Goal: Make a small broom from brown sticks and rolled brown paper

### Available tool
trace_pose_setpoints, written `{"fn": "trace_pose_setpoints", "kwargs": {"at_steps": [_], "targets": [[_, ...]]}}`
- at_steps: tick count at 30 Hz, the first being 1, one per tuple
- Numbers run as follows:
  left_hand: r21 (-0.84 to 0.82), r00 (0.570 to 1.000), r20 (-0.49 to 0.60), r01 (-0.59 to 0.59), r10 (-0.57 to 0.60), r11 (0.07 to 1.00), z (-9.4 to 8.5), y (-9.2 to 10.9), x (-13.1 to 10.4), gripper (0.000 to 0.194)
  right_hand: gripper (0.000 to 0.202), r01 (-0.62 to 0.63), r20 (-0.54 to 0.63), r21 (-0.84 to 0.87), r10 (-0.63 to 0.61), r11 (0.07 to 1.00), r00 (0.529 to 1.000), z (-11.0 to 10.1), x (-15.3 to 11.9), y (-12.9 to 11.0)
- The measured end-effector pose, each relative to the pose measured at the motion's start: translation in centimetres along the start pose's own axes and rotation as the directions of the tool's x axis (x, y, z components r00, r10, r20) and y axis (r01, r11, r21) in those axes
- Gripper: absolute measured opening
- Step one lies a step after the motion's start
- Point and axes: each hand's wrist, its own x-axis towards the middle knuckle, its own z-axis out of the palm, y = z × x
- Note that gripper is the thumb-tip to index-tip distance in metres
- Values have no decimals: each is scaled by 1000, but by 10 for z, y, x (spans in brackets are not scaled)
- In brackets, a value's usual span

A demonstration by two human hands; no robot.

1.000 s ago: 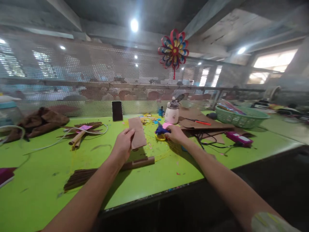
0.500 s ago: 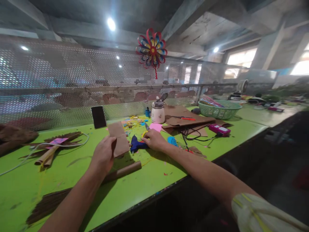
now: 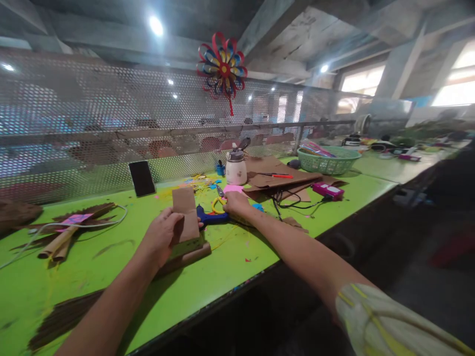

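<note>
My left hand [image 3: 163, 235] is closed on a folded piece of brown kraft paper [image 3: 185, 210], thumb on its face, fingers behind. Beside the paper's right edge lies a dark blue glue gun [image 3: 215, 217]. My right hand [image 3: 237, 205] reaches over the gun's rear end, its fingers closed at the yellow handle of a pair of scissors [image 3: 218, 202]. The scissors' metal blades point away from me. Under my left hand a rolled brown paper tube [image 3: 193, 256] rests on the green table [image 3: 230, 277].
A white flask [image 3: 236, 170], brown paper sheets [image 3: 267, 165] and a green basket [image 3: 326, 160] stand behind. A phone [image 3: 142, 178] leans at the back left. A pink box [image 3: 327, 191] trails black cable. Fringed brown paper [image 3: 63, 316] and tubes with a white cord [image 3: 55, 247] lie left.
The view has swung slightly to the right. More of the scissors' yellow handle shows beside my right fingers. My left hand still grips the brown paper, which has turned a little more upright.
</note>
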Motion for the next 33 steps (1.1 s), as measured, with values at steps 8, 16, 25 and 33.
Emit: {"fn": "trace_pose_setpoints", "kwargs": {"at_steps": [8, 16, 25, 33], "targets": [[137, 994, 111, 2, -17, 991, -9, -13, 13, 35, 41, -99, 11, 81, 99, 992, 995, -14, -2, -3], [-39, 989, 139, 49, -43, 998, -13, -18, 7, 18, 53, -199, 58, 394, 192, 897, 980, -24, 4, 20], [-235, 997, -19, -75, 72, 969, -28, -9, 10, 11, 50, -45, 107, 790, -64, 611, 992, -46, -20, 33], [-332, 985, -141, -138, 96, 933, -35, 6, 9, 9, 32, 112, -35, 969, -327, 218, 944, -52, -43, 0]]}}
